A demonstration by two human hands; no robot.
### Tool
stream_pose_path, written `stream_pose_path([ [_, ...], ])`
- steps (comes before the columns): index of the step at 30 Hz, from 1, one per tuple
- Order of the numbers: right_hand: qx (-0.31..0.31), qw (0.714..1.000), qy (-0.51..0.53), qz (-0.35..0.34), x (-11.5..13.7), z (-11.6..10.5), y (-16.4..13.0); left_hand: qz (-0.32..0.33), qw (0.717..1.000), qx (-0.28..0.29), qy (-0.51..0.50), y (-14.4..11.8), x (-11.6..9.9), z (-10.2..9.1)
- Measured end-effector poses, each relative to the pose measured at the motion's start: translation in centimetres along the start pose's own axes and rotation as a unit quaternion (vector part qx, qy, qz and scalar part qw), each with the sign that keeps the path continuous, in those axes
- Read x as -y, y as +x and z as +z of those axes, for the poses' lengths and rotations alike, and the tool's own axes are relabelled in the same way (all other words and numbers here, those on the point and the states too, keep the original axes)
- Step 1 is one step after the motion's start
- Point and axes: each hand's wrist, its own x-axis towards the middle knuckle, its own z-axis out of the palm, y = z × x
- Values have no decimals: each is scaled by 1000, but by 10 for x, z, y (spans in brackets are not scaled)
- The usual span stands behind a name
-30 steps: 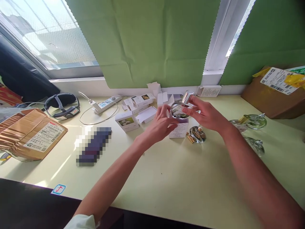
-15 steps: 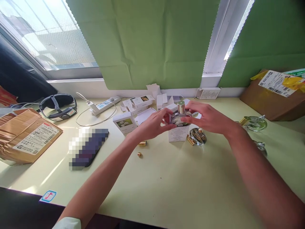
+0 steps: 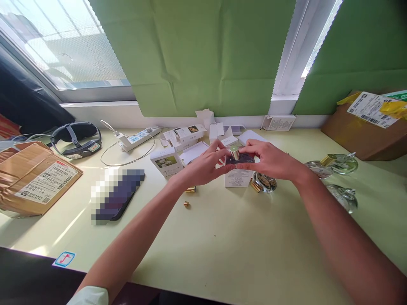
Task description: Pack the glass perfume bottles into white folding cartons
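Head view: your left hand (image 3: 206, 163) and right hand (image 3: 269, 160) both pinch one perfume bottle (image 3: 239, 157) with a gold cap (image 3: 234, 152), held between them just above a white carton (image 3: 238, 178). Another glass bottle (image 3: 265, 182) lies on the worktop (image 3: 222, 237) just under your right hand. Two small gold caps (image 3: 190, 190) sit below your left wrist.

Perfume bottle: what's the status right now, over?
Left hand and right hand both gripping perfume bottle, over white box. Nothing blocking.
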Motion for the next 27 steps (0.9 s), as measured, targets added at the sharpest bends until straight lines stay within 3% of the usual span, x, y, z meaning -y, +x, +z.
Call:
stream_pose_path([
  [8, 0, 996, -90, 17, 9, 1, -5, -3, 1000, 5, -10, 0, 1, 1],
  [17, 28, 989, -110, 97, 21, 2, -7, -6, 1000, -7, -7, 2, 4, 9],
  [27, 64, 993, -59, 84, 12, 4, -8, -10, 1000, 8, -1, 0, 1, 10],
])
